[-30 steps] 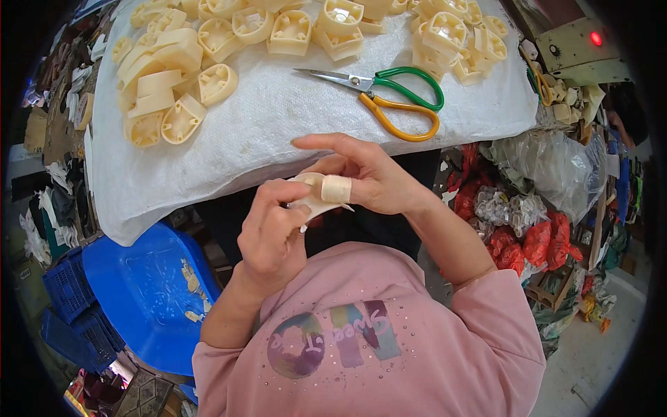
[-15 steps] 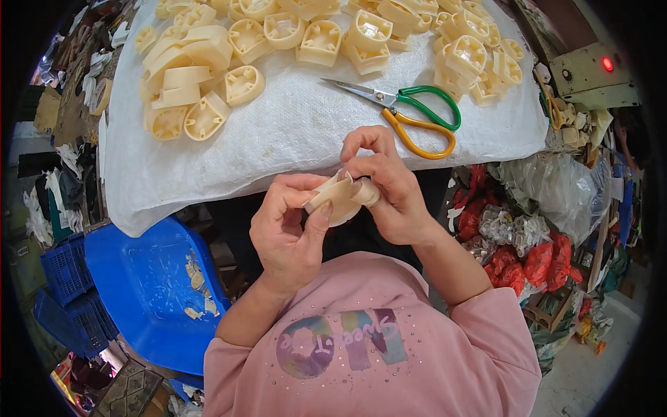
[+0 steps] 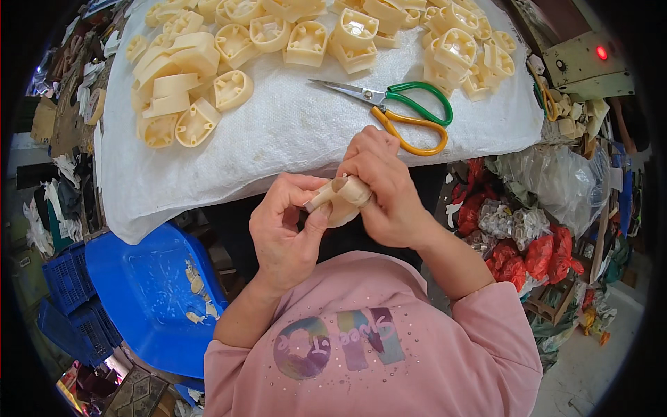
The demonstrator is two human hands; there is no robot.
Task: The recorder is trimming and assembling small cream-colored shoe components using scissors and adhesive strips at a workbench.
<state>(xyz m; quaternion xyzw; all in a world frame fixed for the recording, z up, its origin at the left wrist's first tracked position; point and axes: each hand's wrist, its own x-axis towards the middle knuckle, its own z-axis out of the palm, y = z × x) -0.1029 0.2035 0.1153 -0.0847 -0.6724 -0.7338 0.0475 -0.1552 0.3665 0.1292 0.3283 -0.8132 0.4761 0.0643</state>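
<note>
Between my two hands, in front of my shirt, is a cream D-shaped plastic piece (image 3: 339, 212) with a thin strip or flap curling at its upper edge. My left hand (image 3: 283, 233) grips its left side, thumb in front and fingers behind. On the right, the fingers of my right hand (image 3: 384, 182) are closed on the curled strip. How strip and piece are joined is hidden by my fingers. Scissors (image 3: 379, 95) with one green and one orange handle lie just beyond my hands, blades partly apart and pointing left.
A white woven cloth (image 3: 278, 115) covers the table and bears heaps of similar cream pieces (image 3: 184, 59). A blue plastic tub (image 3: 139, 292) at lower left holds a few cream scraps (image 3: 196, 285). Red plastic bags (image 3: 538, 257) and clear bags (image 3: 556, 181) lie at right.
My right-hand fingers have drawn in closer over the strip, which now curls round toward the piece. My left hand keeps its grip. The view has shifted slightly.
</note>
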